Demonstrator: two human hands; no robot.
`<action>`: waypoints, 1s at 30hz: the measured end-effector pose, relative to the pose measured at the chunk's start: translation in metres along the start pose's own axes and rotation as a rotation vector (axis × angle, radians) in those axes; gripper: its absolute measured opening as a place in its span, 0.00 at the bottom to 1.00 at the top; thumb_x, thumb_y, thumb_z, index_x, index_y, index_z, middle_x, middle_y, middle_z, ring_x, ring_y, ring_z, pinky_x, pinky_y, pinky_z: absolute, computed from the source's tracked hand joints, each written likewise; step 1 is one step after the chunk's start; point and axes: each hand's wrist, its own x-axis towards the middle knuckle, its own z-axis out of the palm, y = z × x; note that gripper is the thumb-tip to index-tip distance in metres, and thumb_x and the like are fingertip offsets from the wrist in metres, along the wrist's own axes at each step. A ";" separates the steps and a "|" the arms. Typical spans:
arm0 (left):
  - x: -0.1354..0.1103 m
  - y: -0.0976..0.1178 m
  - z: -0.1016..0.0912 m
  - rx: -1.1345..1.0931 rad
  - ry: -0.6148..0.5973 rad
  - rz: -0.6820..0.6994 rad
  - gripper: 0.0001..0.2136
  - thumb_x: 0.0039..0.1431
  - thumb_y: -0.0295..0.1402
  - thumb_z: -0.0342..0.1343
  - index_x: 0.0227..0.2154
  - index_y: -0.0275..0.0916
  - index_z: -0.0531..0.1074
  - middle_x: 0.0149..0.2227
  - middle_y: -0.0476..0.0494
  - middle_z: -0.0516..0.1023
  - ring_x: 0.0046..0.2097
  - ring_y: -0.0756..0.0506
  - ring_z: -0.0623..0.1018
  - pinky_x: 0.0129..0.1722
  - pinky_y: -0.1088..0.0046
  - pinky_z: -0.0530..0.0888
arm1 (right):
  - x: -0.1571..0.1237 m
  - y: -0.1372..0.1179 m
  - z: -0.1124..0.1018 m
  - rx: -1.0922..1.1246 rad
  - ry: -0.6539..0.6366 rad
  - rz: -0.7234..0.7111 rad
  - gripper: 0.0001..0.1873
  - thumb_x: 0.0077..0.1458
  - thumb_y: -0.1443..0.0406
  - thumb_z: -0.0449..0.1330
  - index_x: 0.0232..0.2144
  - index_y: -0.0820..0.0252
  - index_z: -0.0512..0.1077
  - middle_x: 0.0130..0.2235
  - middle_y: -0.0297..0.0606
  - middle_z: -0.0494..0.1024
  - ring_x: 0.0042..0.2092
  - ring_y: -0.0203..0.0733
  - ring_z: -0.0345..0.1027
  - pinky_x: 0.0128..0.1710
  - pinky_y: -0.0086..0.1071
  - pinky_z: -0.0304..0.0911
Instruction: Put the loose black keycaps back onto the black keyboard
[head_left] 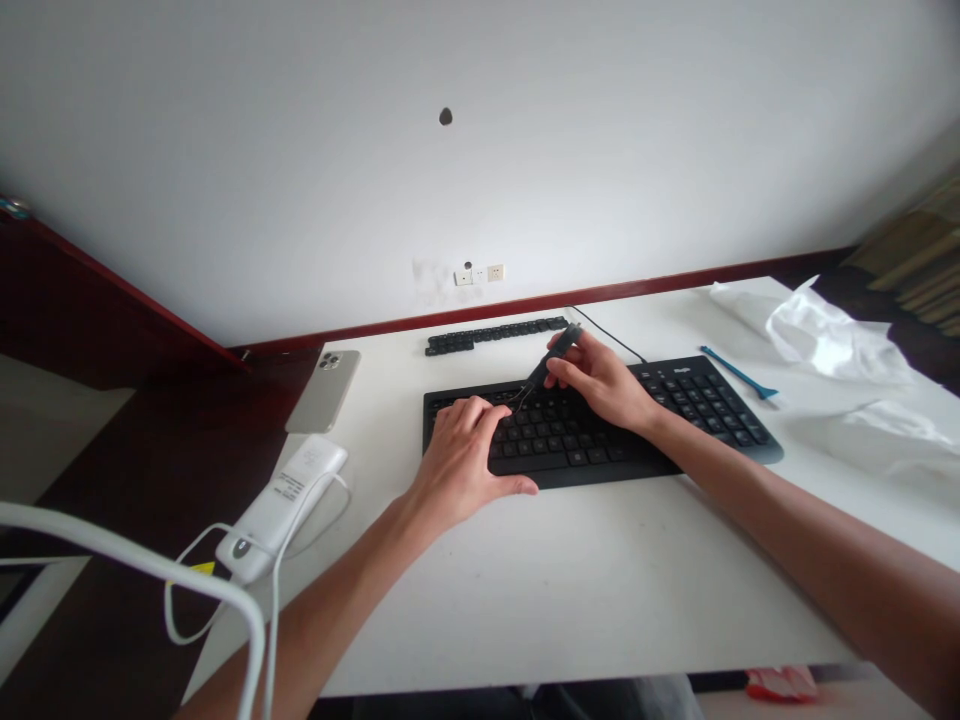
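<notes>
A black keyboard [547,440] lies on the white table, its number pad at the right. My right hand [600,380] is closed round the dark handle of a wire keycap puller [553,358]. The puller slants down to the left, and its thin wires reach the keys close to my left fingertips. Resting on the keyboard's left part, my left hand [463,450] has its thumb spread along the front edge and its fingers over the keys. It holds nothing that I can see. Behind the keyboard lie rows of loose black keycaps [517,332].
A phone [326,390] and a white power strip [285,505] with a white cable [247,600] are on the left. To the right lie a blue pry tool [739,372] and crumpled white plastic bags [825,330]. A wall with sockets [480,274] stands behind the table [585,590].
</notes>
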 end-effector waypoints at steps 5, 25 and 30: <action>-0.004 0.005 -0.002 0.087 -0.003 0.044 0.40 0.50 0.55 0.70 0.61 0.40 0.67 0.51 0.40 0.73 0.54 0.37 0.72 0.58 0.54 0.68 | -0.001 -0.001 0.001 -0.019 -0.014 -0.012 0.15 0.65 0.55 0.61 0.47 0.58 0.67 0.34 0.35 0.76 0.35 0.41 0.74 0.36 0.35 0.68; -0.008 0.013 -0.007 0.196 -0.037 0.067 0.35 0.55 0.52 0.67 0.61 0.39 0.70 0.51 0.40 0.74 0.55 0.37 0.72 0.57 0.55 0.72 | -0.015 -0.022 0.014 0.022 -0.250 -0.107 0.20 0.70 0.50 0.53 0.49 0.57 0.73 0.51 0.44 0.77 0.47 0.46 0.71 0.46 0.39 0.70; -0.009 0.010 -0.009 0.180 -0.019 0.076 0.30 0.56 0.49 0.68 0.59 0.43 0.73 0.50 0.42 0.76 0.51 0.38 0.75 0.54 0.56 0.75 | -0.014 -0.021 0.010 0.035 -0.298 -0.076 0.21 0.69 0.48 0.53 0.50 0.57 0.72 0.50 0.45 0.77 0.47 0.47 0.71 0.47 0.40 0.71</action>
